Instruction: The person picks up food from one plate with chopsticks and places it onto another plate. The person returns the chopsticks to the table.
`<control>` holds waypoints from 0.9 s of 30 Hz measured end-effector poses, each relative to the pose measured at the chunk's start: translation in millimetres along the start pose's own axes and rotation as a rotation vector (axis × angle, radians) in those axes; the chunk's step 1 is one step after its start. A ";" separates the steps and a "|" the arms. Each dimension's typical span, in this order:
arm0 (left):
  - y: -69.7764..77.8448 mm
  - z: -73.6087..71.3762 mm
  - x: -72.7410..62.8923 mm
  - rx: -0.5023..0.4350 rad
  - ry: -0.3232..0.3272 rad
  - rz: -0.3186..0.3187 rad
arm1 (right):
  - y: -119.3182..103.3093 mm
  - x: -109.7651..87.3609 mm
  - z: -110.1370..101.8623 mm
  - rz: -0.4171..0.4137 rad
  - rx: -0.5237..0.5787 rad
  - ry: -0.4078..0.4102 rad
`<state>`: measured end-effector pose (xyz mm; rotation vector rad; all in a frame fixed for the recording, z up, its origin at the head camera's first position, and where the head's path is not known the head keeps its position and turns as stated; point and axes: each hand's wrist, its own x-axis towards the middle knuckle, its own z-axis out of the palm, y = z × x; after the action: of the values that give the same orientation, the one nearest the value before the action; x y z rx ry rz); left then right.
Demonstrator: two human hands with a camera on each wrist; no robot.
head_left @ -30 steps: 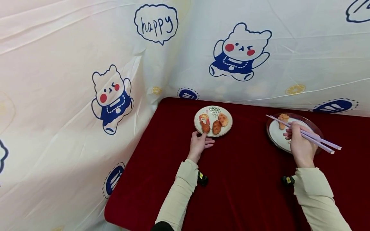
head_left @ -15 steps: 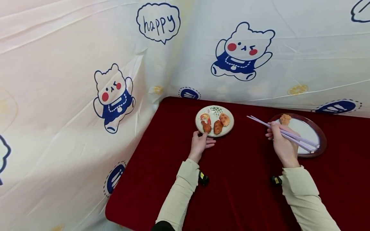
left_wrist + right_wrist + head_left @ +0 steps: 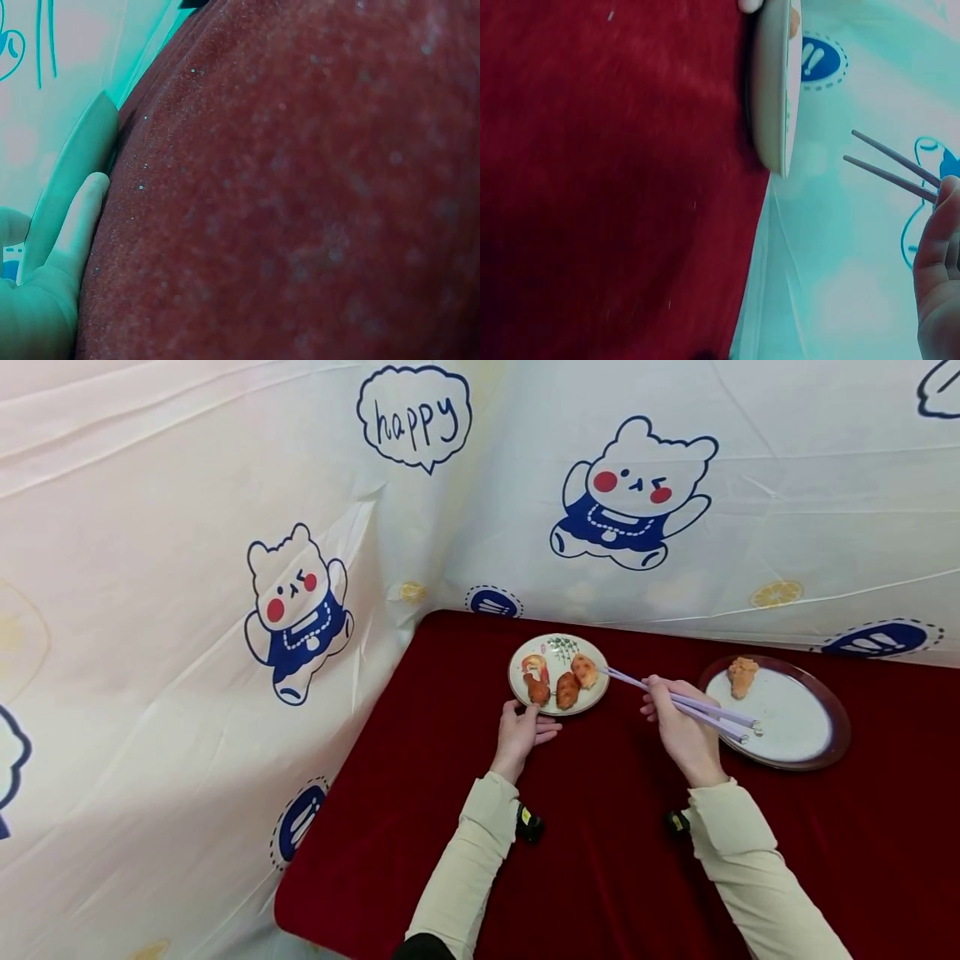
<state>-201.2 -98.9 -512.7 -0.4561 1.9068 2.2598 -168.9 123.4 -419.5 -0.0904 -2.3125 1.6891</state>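
Observation:
My left hand (image 3: 517,739) pinches the near rim of a small patterned plate (image 3: 558,712). In the left wrist view a finger (image 3: 79,225) lies along the plate's outer wall. On this plate sit a brown drumstick (image 3: 537,691), a red-and-white piece that looks like shrimp (image 3: 534,665), a browned wing-like piece (image 3: 567,691) and a paler golden piece (image 3: 584,670). My right hand (image 3: 686,735) holds lilac chopsticks (image 3: 626,677), tips slightly apart at the plate's right edge, near the golden piece. The right wrist view shows the tips raised above the rim, with nothing between them.
A larger brown-rimmed white plate (image 3: 795,718) stands at the right with one fried drumstick (image 3: 742,677) at its far left. Dark red cloth covers the table (image 3: 600,860). A printed white curtain (image 3: 480,527) hangs behind and along the left side.
My right hand has moved left from over the large plate, bringing the chopsticks to the small plate's edge. The fried drumstick stays on the large plate. My left hand keeps its place.

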 end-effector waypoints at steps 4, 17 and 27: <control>0.2 -0.8 -0.1 0.000 -0.006 -0.006 | -16.5 -4.4 12.3 0.004 0.028 -0.042; -1.0 -2.2 1.1 -0.019 0.007 -0.009 | 9.8 12.2 52.8 0.075 0.119 -0.143; -1.0 -0.5 2.6 -0.036 0.009 -0.012 | 19.9 15.3 74.3 0.093 0.045 -0.154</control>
<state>-203.3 -99.4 -514.6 -0.4819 1.8659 2.2917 -204.9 64.2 -456.3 -0.0614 -2.4132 1.8524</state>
